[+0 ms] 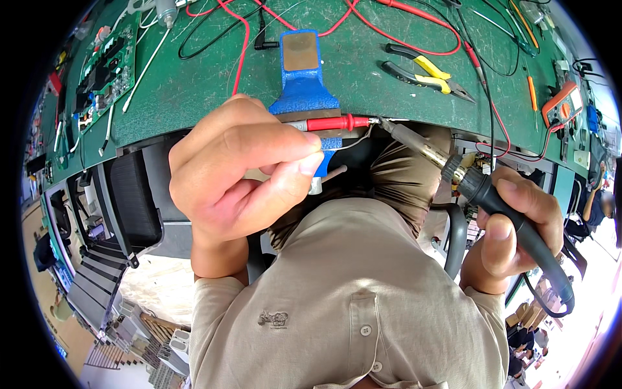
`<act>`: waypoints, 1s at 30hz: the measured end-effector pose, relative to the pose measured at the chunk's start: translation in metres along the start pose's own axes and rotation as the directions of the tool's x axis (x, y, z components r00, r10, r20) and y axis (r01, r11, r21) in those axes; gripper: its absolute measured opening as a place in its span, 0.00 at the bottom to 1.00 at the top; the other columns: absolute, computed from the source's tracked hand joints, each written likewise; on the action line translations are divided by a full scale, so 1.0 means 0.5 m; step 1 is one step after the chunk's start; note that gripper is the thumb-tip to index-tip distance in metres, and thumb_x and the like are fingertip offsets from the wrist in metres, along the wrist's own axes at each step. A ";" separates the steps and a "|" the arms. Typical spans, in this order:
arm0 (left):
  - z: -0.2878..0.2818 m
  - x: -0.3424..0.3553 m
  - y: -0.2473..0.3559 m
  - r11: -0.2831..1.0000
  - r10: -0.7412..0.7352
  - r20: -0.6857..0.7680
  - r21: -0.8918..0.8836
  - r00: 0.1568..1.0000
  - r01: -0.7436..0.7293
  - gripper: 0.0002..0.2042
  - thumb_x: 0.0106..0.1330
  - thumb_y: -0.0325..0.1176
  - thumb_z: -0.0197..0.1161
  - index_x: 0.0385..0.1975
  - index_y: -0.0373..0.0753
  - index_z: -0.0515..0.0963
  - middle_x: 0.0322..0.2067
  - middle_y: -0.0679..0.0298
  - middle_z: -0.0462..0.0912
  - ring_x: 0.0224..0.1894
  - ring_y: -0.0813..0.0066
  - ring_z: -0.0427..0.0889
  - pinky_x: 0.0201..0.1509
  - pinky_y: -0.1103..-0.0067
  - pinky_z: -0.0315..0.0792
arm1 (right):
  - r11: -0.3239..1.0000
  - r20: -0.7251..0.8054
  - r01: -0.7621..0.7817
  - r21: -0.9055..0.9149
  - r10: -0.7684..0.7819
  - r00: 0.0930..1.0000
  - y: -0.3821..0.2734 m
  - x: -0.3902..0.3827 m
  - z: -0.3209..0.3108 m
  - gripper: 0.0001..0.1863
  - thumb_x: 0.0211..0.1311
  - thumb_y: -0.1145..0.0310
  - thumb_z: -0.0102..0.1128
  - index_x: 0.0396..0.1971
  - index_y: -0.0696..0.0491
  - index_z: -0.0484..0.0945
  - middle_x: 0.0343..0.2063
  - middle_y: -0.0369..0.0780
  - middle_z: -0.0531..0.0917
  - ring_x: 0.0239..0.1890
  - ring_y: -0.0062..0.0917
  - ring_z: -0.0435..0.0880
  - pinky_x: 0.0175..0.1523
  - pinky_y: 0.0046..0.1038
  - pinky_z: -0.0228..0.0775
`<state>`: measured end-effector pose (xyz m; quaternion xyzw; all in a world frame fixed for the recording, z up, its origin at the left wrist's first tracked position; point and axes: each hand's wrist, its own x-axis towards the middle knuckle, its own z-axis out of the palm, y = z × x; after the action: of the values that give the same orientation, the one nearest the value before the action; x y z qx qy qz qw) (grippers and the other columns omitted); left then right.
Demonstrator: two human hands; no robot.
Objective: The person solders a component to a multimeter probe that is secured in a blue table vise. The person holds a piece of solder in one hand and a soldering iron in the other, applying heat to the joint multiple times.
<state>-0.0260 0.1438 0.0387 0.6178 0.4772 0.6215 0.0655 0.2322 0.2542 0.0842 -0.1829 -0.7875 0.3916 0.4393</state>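
Observation:
My left hand (241,170) is closed in a pinch on a thin silvery solder wire (351,145), which curves from the fingertips up to the end of a red test probe (330,123). The probe lies sideways across the jaws of a blue bench vise (303,91) at the table's near edge; part of it is hidden behind my left fingers. My right hand (521,220) is wrapped round the black handle of a soldering iron (478,187). The iron's tip meets the probe's metal end, close to the solder wire.
Yellow-and-black pliers (427,74) lie on the green table (214,84), right of the vise. Red and black leads cross the back. A circuit board (107,74) sits at left, an orange multimeter (562,105) at right. A chair (129,201) stands at lower left.

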 end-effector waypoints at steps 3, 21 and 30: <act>0.002 -0.001 0.001 1.000 0.000 -0.005 0.000 1.000 0.000 0.09 0.46 0.17 0.68 0.29 0.32 0.82 0.22 0.63 0.79 0.18 0.80 0.70 0.21 0.83 0.60 | 1.000 0.017 0.002 -0.002 -0.002 1.000 -0.001 0.002 0.001 0.20 0.56 0.64 0.71 0.35 0.66 0.75 0.14 0.40 0.75 0.13 0.22 0.71 0.18 0.25 0.60; 0.001 0.000 0.000 1.000 0.005 -0.003 -0.005 1.000 -0.005 0.09 0.45 0.18 0.69 0.29 0.33 0.82 0.21 0.63 0.78 0.18 0.78 0.69 0.21 0.82 0.59 | 0.999 0.016 0.008 -0.041 -0.008 1.000 -0.015 0.007 0.012 0.20 0.54 0.67 0.73 0.34 0.67 0.75 0.13 0.41 0.76 0.12 0.22 0.72 0.18 0.25 0.63; 0.001 0.002 -0.001 1.000 0.013 -0.006 -0.002 1.000 -0.013 0.10 0.44 0.18 0.69 0.29 0.33 0.82 0.21 0.63 0.78 0.18 0.78 0.69 0.21 0.82 0.59 | 0.997 0.008 -0.004 -0.075 0.004 1.000 -0.017 0.007 0.013 0.20 0.55 0.65 0.73 0.33 0.67 0.76 0.14 0.43 0.78 0.12 0.24 0.76 0.19 0.25 0.68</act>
<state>-0.0259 0.1451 0.0392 0.6189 0.4728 0.6243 0.0608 0.2254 0.2482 0.0911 -0.1992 -0.8031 0.3634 0.4280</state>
